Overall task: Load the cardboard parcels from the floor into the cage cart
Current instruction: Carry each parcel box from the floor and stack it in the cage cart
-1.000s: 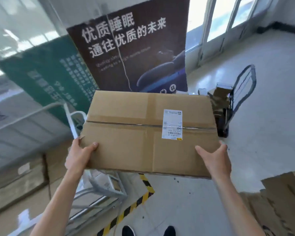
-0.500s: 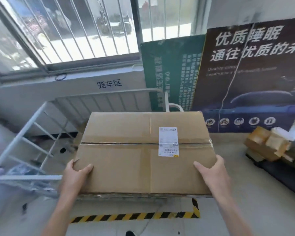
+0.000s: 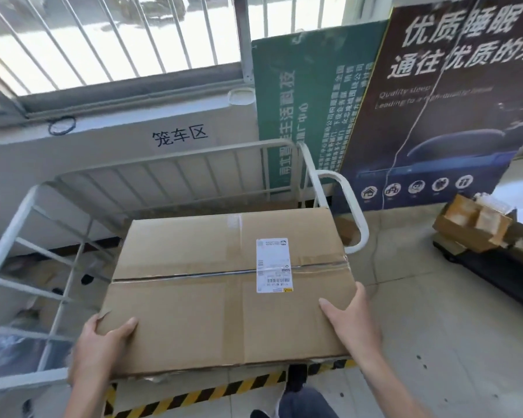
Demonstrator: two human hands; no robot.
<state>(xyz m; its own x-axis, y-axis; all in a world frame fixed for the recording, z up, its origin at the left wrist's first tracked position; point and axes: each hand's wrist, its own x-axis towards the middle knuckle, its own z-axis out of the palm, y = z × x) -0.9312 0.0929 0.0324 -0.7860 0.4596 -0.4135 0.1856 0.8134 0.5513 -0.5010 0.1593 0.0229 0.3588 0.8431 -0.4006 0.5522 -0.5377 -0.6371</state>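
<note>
most of the cart [image 3: 175, 173] floor is blocked by the parcel [image 3: 224, 291], and what's seen through its bars at lower left is too blurry to be made out. fingers under the parcel are hidden too. the parcel is held flat mid frame, over the cart's near side, gripped at its near corners by the left hand [image 3: 100, 348] and right hand [image 3: 354, 324]. small boxes [image 3: 471, 224] are piled at right, cut off.
</note>
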